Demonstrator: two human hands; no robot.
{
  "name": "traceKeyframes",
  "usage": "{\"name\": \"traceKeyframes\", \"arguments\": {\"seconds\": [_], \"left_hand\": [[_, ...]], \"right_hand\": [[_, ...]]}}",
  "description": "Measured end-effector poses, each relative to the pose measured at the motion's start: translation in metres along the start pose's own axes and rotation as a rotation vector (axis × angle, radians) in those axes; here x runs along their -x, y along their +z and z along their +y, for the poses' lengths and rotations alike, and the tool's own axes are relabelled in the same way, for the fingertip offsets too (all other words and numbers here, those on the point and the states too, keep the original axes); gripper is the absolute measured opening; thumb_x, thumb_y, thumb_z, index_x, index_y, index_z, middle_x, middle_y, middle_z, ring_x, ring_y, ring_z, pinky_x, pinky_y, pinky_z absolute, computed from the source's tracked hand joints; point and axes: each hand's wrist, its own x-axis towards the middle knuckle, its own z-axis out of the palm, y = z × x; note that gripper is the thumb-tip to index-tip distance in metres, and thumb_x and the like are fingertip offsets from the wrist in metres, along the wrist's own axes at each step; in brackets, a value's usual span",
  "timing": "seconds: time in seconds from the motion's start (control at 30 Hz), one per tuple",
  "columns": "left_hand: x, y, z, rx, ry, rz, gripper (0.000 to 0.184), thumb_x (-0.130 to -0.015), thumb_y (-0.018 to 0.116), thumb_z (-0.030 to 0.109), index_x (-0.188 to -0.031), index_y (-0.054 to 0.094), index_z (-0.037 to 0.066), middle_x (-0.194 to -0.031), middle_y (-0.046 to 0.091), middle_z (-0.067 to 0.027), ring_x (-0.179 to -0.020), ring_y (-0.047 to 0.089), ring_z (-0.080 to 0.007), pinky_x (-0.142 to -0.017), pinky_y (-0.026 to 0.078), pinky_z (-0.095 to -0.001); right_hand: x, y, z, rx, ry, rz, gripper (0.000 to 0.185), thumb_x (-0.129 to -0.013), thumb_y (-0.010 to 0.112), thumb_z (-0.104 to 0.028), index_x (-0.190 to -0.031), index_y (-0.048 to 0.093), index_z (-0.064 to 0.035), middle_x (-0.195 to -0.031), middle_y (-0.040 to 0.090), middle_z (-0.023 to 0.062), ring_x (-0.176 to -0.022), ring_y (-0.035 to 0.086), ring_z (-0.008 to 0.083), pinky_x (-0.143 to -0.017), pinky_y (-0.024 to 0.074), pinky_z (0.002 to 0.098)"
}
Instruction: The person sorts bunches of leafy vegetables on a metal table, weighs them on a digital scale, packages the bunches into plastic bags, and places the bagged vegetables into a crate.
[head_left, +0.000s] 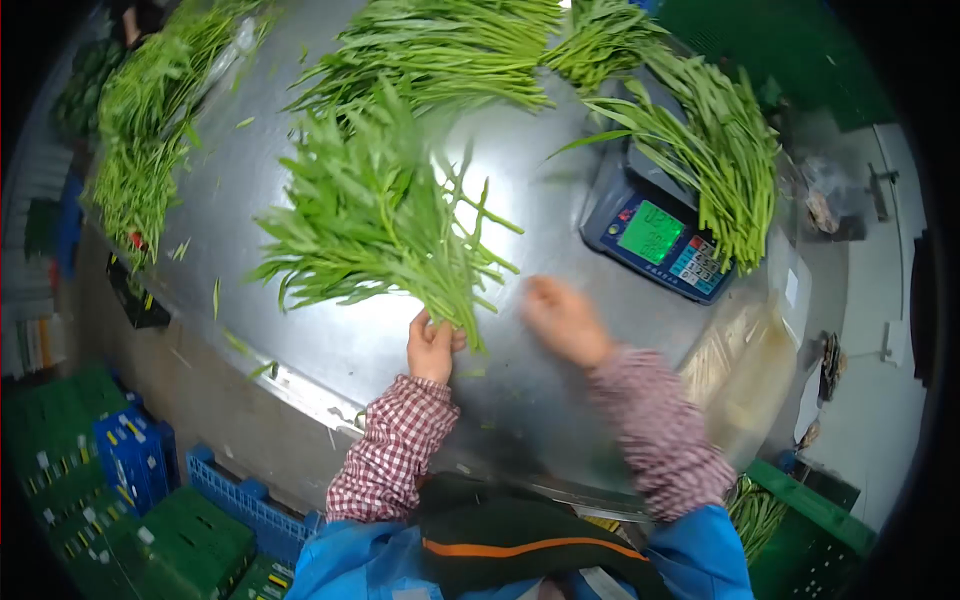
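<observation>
My left hand is closed around the stem ends of a loose bunch of water spinach. The bunch lies on the metal table, its long narrow leaves fanned out to the upper left and a few stems sticking out to the right. To the right of those stems is my right hand, above the tabletop. Motion blurs its fingers, and no object shows clearly in it. Further right, a digital scale with a lit green display carries another bunch of water spinach, which overhangs the scale's edge.
More water spinach is heaped along the back of the metal table, and a further pile lies at the left. Clear plastic bags rest at the right edge. Green crates and a blue crate stand below, left.
</observation>
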Motion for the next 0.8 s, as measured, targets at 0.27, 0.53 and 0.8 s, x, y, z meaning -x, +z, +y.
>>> {"name": "traceKeyframes", "arguments": {"seconds": [0.27, 0.53, 0.8], "left_hand": [[-0.008, 0.018, 0.0, 0.074, 0.136, -0.179, 0.047, -0.086, 0.049, 0.002, -0.129, 0.028, -0.002, -0.106, 0.05, -0.0091, -0.085, 0.053, -0.0126, -0.074, 0.046, -0.0236], [0.089, -0.025, 0.017, -1.305, 0.706, -0.438, 0.07, -0.069, 0.07, 0.016, -0.129, 0.035, 0.006, -0.127, 0.035, -0.0217, -0.116, 0.033, -0.0381, -0.097, 0.027, -0.0469], [0.057, -0.086, 0.096, -1.481, 1.028, 0.038, 0.026, -0.07, 0.061, 0.004, -0.094, 0.055, 0.001, -0.092, 0.053, -0.0188, -0.088, 0.049, -0.0366, -0.079, 0.039, -0.0444]], "right_hand": [[-0.045, 0.078, -0.068, -0.01, -0.355, 0.063, 0.037, -0.081, 0.054, -0.009, -0.117, 0.049, -0.0021, -0.106, 0.052, 0.0181, -0.098, 0.049, 0.0312, -0.085, 0.0406, 0.0364], [0.101, -0.109, 0.055, 0.469, -0.067, 0.893, 0.057, -0.068, 0.058, -0.011, -0.123, 0.044, -0.0012, -0.121, 0.045, 0.016, -0.116, 0.036, 0.033, -0.099, 0.028, 0.0411], [0.244, -0.156, 0.205, 0.421, 0.585, 0.718, 0.077, -0.071, 0.049, 0.002, -0.139, 0.015, -0.0042, -0.128, 0.04, 0.023, -0.116, 0.043, 0.0344, -0.097, 0.0353, 0.0357]]}}
